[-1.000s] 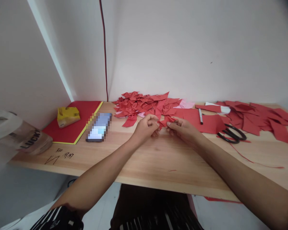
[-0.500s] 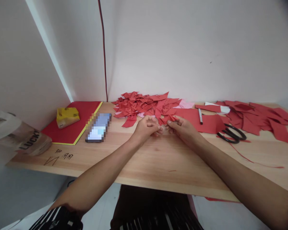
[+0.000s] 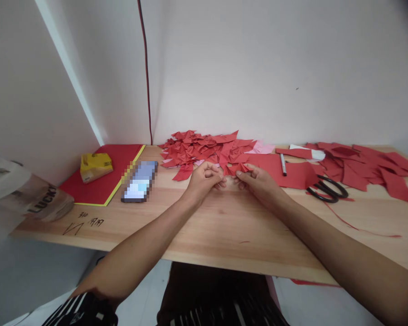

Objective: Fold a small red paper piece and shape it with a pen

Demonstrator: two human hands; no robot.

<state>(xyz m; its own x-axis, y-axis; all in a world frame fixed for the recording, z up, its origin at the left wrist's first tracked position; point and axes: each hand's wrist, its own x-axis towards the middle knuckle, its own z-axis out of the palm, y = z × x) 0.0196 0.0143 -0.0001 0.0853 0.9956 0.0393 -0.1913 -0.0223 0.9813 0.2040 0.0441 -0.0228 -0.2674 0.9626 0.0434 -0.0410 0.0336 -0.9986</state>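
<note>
My right hand (image 3: 258, 182) pinches a small piece of folded red paper (image 3: 231, 170) between thumb and fingers, just above the wooden table. At the paper's left end is my left hand (image 3: 204, 182), its thumb and fingers closed on the edge. Pointed folds stick up along the piece, and the fingers hide part of it. Right behind the hands lies a heap of similar folded red paper pieces (image 3: 199, 147). A flat red sheet (image 3: 272, 168) is close to my right hand.
Black-handled scissors (image 3: 326, 190), a marker (image 3: 284, 165) and loose red paper strips (image 3: 357, 163) lie at the right. On the left are a phone (image 3: 139, 181), a red folder (image 3: 122, 158) bearing a yellow packet (image 3: 95, 167), and a cup marked LUCKY (image 3: 49, 203). A wall stands behind.
My left hand has shifted slightly left, widening the space between the hands. My right hand stays almost in place with the folded paper.
</note>
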